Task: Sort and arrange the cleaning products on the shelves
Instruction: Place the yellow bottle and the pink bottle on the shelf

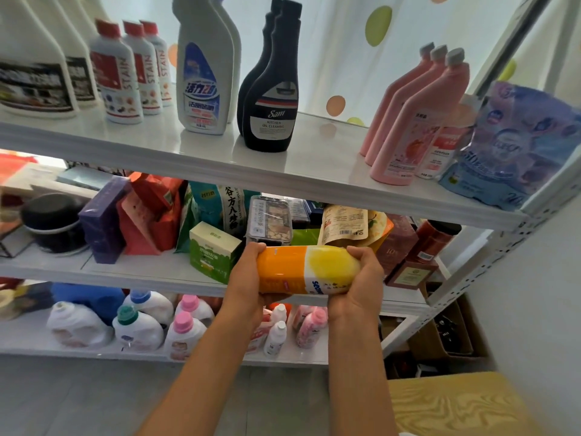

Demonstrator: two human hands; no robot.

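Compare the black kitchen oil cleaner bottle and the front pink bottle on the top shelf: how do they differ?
The black bottle has a black cap; the pink bottle has a grey cap. The black bottle stands near the middle of the top shelf, the pink bottle towards its right end. The black bottle's label is dark and grey, the pink bottle's pale pink. Both stand upright, have a narrowed neck, and front a row of identical bottles.
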